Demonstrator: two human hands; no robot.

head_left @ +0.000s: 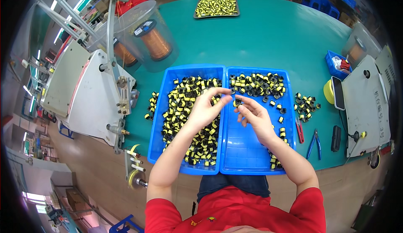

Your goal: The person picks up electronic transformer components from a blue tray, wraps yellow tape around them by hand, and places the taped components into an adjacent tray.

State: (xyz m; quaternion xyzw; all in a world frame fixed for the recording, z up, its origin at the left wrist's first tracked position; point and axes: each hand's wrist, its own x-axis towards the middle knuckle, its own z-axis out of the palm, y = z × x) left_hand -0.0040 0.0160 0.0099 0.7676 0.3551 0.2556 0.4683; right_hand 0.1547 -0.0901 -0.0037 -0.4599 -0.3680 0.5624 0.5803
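Observation:
My right hand (255, 114) is over the right-hand blue tray (241, 149), its thumb and fingers pinching a small black bobbin wrapped in yellow tape (237, 103). Just left of it, above the divide between the trays, my left hand (208, 106) has thumb and forefinger apart, with nothing visible between them. Beneath my left hand, a deeper blue bin (157, 128) is heaped with the same yellow-and-black bobbins (196, 147). In the right tray, more bobbins (258, 84) cluster along the far side, and others run down the right side, partly behind my right forearm.
Loose bobbins (306, 106) lie right of the trays, beside red-handled pliers (299, 130) and blue-handled pliers (314, 144). White machines flank the green table (268, 31). Copper wire spools (155, 42) stand far left; a tray of yellow pieces (216, 5) sits at the back.

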